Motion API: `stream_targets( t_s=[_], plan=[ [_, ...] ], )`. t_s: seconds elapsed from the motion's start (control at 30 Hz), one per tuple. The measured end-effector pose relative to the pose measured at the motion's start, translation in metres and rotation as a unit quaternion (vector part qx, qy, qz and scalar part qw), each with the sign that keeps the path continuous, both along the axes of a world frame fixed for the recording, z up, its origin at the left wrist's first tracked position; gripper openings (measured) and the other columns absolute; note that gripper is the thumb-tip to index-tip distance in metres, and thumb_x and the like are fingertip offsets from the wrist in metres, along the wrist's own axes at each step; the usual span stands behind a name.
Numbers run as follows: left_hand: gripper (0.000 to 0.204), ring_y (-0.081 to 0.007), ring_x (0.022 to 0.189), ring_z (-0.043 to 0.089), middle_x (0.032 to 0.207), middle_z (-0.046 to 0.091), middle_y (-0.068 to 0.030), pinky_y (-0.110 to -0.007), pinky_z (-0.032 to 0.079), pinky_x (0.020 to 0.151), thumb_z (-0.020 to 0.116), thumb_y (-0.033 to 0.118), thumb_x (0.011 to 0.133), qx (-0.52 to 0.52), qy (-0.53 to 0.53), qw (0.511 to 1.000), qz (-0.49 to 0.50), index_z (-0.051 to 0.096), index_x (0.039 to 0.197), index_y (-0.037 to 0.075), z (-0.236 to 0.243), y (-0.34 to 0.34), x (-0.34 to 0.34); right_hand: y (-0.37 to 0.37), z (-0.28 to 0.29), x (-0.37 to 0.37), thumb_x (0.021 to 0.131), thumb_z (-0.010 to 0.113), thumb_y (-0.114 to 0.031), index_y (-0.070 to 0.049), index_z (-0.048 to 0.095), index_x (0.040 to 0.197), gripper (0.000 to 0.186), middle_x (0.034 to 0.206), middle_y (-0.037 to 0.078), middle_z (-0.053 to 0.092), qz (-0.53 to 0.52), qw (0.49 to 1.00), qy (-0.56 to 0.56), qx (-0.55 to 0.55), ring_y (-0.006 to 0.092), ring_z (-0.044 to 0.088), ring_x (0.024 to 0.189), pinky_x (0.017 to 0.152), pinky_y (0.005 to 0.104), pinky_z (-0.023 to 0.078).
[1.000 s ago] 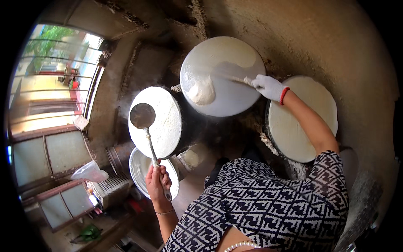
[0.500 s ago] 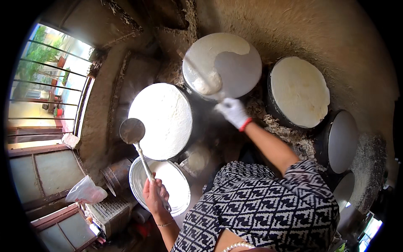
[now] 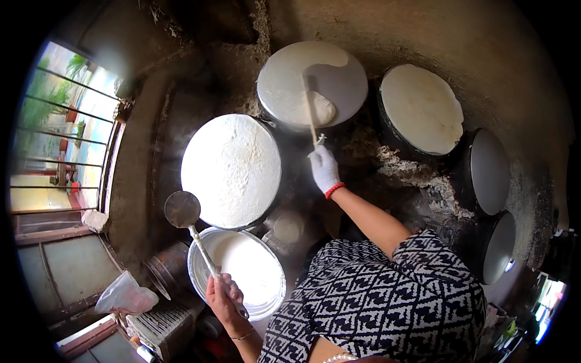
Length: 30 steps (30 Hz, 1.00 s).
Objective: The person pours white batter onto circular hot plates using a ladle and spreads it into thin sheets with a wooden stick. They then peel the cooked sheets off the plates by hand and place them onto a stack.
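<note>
My right hand [image 3: 325, 170], in a white glove with a red band at the wrist, grips the thin handle of a wooden batter spreader [image 3: 312, 118]. The spreader's far end lies on the far round griddle [image 3: 351, 91], beside a thick blob of batter [image 3: 322, 109]. A thin pale layer of batter [image 3: 281, 78] coats that griddle's left and upper part, leaving grey metal bare at the right. My bare left hand [image 3: 224, 296] is wrapped round the handle of a ladle [image 3: 183, 209]. The ladle is held over the left rim of a bucket [image 3: 279, 272] of white batter.
A griddle [image 3: 232, 169] covered in white batter stands at left. To the right are a griddle with a pale flat crepe [image 3: 422, 109] and two bare grey griddles [image 3: 490, 172]. A barred window [image 3: 66, 133] and a plastic bag [image 3: 126, 294] are at far left.
My right hand has swung the spreader from a leftward slant to nearly upright, and the batter blob sits farther right on the griddle. My left hand still holds the ladle; the view has shifted slightly.
</note>
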<state>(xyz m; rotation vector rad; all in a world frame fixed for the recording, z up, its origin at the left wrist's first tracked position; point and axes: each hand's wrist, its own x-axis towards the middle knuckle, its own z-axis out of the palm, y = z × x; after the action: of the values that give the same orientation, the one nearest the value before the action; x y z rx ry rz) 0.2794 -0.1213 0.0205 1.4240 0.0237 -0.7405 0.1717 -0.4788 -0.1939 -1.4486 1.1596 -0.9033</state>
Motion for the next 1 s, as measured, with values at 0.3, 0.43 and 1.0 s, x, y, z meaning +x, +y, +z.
stream_targets(
  t_s=[0.3, 0.43, 1.0],
  plan=[
    [0.031, -0.0052, 0.047, 0.044, 0.082, 0.055, -0.005, -0.02, 0.037, 0.035, 0.049, 0.016, 0.101, -0.035, 0.017, 0.998, -0.054, 0.051, 0.127, -0.002, -0.005, -0.011, 0.006, -0.017, 0.008, -0.043, 0.093, 0.053, -0.013, -0.005, 0.056, 0.102, 0.012, 0.083, 0.02, 0.063, -0.004, 0.98, 0.144, -0.137, 0.0394, 0.063, 0.073, 0.063, 0.0428, 0.05],
    [0.031, -0.005, 0.046, 0.043, 0.081, 0.055, -0.004, -0.019, 0.036, 0.035, 0.049, 0.016, 0.101, -0.032, 0.006, 0.998, -0.062, 0.051, 0.126, -0.002, 0.001, -0.019, 0.008, -0.036, 0.027, -0.041, 0.094, 0.051, -0.017, -0.011, 0.047, 0.132, 0.039, 0.091, 0.025, 0.066, -0.004, 0.989, 0.147, -0.03, 0.0447, 0.063, 0.083, 0.069, 0.0516, 0.05],
    [0.031, -0.0044, 0.046, 0.042, 0.078, 0.051, -0.0032, -0.019, 0.036, 0.035, 0.049, 0.017, 0.101, -0.019, -0.006, 0.998, -0.06, 0.051, 0.124, -0.004, 0.021, -0.079, -0.03, -0.111, 0.025, -0.112, 0.094, 0.051, -0.02, -0.016, 0.042, 0.139, 0.046, 0.077, 0.026, 0.063, 0.168, 0.933, 0.257, -0.186, 0.0457, 0.061, 0.072, 0.063, 0.0565, 0.047]
  ],
)
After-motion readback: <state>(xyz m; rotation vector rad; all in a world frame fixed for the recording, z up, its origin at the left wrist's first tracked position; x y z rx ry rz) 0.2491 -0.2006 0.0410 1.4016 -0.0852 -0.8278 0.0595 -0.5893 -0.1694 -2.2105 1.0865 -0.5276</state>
